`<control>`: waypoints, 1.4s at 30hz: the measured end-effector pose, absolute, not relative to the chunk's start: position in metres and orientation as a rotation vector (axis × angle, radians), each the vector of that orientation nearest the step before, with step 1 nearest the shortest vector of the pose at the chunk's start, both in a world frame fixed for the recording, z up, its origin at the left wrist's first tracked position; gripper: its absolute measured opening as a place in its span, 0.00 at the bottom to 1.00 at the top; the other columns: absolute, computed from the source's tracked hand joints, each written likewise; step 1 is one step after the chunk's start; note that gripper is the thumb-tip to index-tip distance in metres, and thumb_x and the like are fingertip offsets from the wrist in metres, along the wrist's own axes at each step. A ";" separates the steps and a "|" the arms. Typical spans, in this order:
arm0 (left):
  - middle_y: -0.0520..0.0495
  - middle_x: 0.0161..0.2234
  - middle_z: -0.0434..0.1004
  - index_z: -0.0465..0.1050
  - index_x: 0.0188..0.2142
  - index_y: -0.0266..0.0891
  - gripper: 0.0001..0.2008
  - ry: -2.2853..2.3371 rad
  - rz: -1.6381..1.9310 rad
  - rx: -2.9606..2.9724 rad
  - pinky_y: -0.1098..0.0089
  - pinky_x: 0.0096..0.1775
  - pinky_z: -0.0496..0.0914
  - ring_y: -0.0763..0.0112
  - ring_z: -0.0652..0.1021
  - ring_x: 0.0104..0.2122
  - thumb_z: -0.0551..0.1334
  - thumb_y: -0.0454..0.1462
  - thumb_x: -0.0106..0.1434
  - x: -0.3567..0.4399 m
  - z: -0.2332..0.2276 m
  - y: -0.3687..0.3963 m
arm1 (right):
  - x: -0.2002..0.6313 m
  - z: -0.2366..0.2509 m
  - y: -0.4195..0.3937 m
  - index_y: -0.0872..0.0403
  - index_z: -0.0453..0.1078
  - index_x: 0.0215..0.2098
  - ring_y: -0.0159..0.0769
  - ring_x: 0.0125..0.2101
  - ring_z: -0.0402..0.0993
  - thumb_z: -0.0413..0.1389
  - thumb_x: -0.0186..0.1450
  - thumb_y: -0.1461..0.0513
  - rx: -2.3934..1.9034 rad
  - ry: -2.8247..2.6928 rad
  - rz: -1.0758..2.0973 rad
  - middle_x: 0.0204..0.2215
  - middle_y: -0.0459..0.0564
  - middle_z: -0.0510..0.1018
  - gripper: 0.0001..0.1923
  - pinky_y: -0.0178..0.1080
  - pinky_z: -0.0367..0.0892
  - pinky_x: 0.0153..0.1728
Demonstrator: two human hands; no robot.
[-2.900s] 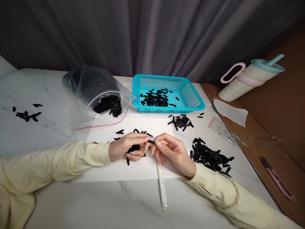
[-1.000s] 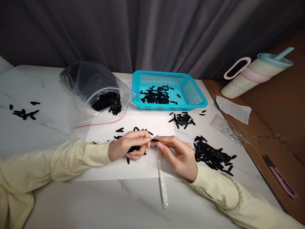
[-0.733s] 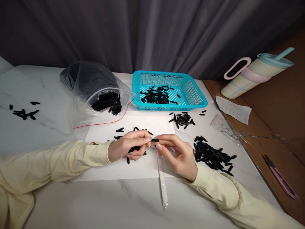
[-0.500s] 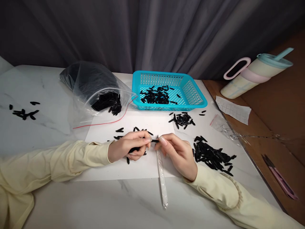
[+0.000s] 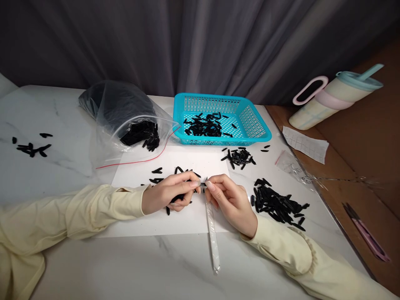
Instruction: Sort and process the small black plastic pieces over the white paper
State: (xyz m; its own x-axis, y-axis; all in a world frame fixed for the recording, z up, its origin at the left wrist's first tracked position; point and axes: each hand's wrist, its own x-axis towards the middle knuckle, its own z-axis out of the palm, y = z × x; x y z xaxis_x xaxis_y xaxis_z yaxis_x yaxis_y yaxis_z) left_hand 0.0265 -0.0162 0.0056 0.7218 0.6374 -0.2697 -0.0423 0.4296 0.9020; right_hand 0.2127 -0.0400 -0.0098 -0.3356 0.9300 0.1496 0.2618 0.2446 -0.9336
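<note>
Between my two hands, over a sheet of white paper (image 5: pixel 140 227), is a small slim black piece (image 5: pixel 203 184). My left hand (image 5: pixel 168 189) pinches one end of it with thumb and index finger, and more black pieces lie under its curled fingers. The other end sits at the closed thumb and fingertips of my right hand (image 5: pixel 229 198). A long, thin white-wrapped tool (image 5: pixel 213 237) with a pointed tip lies beneath my right fingers. Loose black pieces (image 5: pixel 157 170) are scattered on the paper around my left hand.
Behind my hands stands a blue basket (image 5: pixel 265 135) holding black pieces. A clear zip bag (image 5: pixel 112 104) full of them lies open to its left. Right of my hands are two piles (image 5: pixel 278 204). Pink-handled snips (image 5: pixel 368 237), a paper slip (image 5: pixel 306 143) and a tumbler (image 5: pixel 331 102) are farther right.
My right hand has shifted slightly left, closer to my left fingertips. Less of the black piece shows between them. My left hand has hardly moved.
</note>
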 end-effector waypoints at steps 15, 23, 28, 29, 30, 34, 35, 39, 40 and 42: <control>0.60 0.12 0.53 0.61 0.34 0.37 0.09 0.651 0.467 0.916 0.80 0.15 0.47 0.84 0.50 0.11 0.48 0.39 0.65 0.027 0.003 -0.011 | 0.214 0.002 -0.031 0.54 0.63 0.35 0.25 0.17 0.63 0.49 0.67 0.61 -1.066 -1.706 0.943 0.21 0.43 0.71 0.05 0.31 0.60 0.19; 0.59 0.12 0.53 0.62 0.35 0.37 0.16 0.594 0.432 0.819 0.81 0.14 0.45 0.83 0.48 0.10 0.43 0.44 0.65 0.025 0.000 -0.004 | 0.232 0.060 0.070 0.53 0.64 0.32 0.31 0.19 0.69 0.51 0.66 0.60 -1.178 -1.883 0.228 0.26 0.48 0.77 0.05 0.36 0.65 0.25; 0.59 0.13 0.54 0.63 0.36 0.38 0.17 0.585 0.430 0.810 0.80 0.15 0.45 0.82 0.49 0.10 0.44 0.47 0.65 0.024 -0.002 -0.004 | 0.226 0.054 0.047 0.55 0.66 0.35 0.44 0.34 0.71 0.51 0.65 0.60 -1.210 -2.212 -0.045 0.32 0.56 0.76 0.06 0.45 0.66 0.35; 0.58 0.13 0.54 0.63 0.33 0.37 0.19 0.587 0.408 0.806 0.79 0.15 0.45 0.82 0.49 0.10 0.44 0.49 0.65 0.024 -0.003 -0.003 | 0.221 0.049 0.031 0.54 0.66 0.34 0.42 0.33 0.71 0.50 0.66 0.60 -1.117 -2.270 0.053 0.30 0.54 0.75 0.06 0.43 0.66 0.35; 0.58 0.12 0.53 0.63 0.29 0.36 0.22 0.588 0.378 0.806 0.78 0.15 0.44 0.82 0.49 0.10 0.44 0.51 0.64 0.024 -0.004 -0.003 | 0.215 0.045 0.014 0.54 0.65 0.36 0.40 0.33 0.71 0.50 0.67 0.60 -1.028 -2.333 0.200 0.30 0.53 0.75 0.05 0.41 0.67 0.35; 0.57 0.12 0.50 0.60 0.22 0.36 0.27 0.565 0.342 0.832 0.76 0.15 0.43 0.82 0.50 0.10 0.45 0.56 0.61 0.027 -0.005 -0.003 | 0.194 0.025 -0.031 0.54 0.55 0.47 0.38 0.33 0.71 0.49 0.66 0.62 -0.877 -2.415 0.604 0.36 0.54 0.74 0.12 0.39 0.68 0.32; 0.58 0.12 0.51 0.61 0.25 0.36 0.25 0.555 0.358 0.840 0.76 0.14 0.43 0.82 0.50 0.10 0.46 0.56 0.61 0.027 -0.005 -0.003 | 0.190 0.021 -0.035 0.54 0.53 0.49 0.38 0.33 0.71 0.48 0.67 0.64 -0.868 -2.415 0.647 0.35 0.54 0.74 0.13 0.39 0.67 0.31; 0.59 0.12 0.53 0.59 0.32 0.38 0.23 0.547 0.367 0.878 0.77 0.14 0.43 0.81 0.50 0.10 0.44 0.56 0.62 0.029 -0.005 -0.004 | 0.187 0.010 -0.036 0.52 0.50 0.48 0.36 0.30 0.71 0.43 0.67 0.69 -0.836 -2.319 0.869 0.30 0.49 0.73 0.13 0.38 0.66 0.31; 0.58 0.13 0.53 0.59 0.32 0.39 0.22 0.549 0.363 0.891 0.78 0.14 0.44 0.81 0.50 0.10 0.44 0.55 0.63 0.028 -0.005 -0.005 | 0.189 0.008 -0.036 0.51 0.51 0.48 0.34 0.30 0.70 0.44 0.67 0.68 -0.839 -2.251 0.955 0.30 0.48 0.72 0.12 0.38 0.66 0.32; 0.59 0.14 0.54 0.57 0.32 0.39 0.19 0.570 0.358 0.899 0.80 0.14 0.45 0.82 0.50 0.11 0.47 0.52 0.64 0.028 -0.005 -0.005 | 0.195 0.004 -0.038 0.51 0.53 0.45 0.32 0.29 0.70 0.47 0.67 0.66 -0.868 -2.048 1.160 0.28 0.45 0.71 0.09 0.36 0.66 0.32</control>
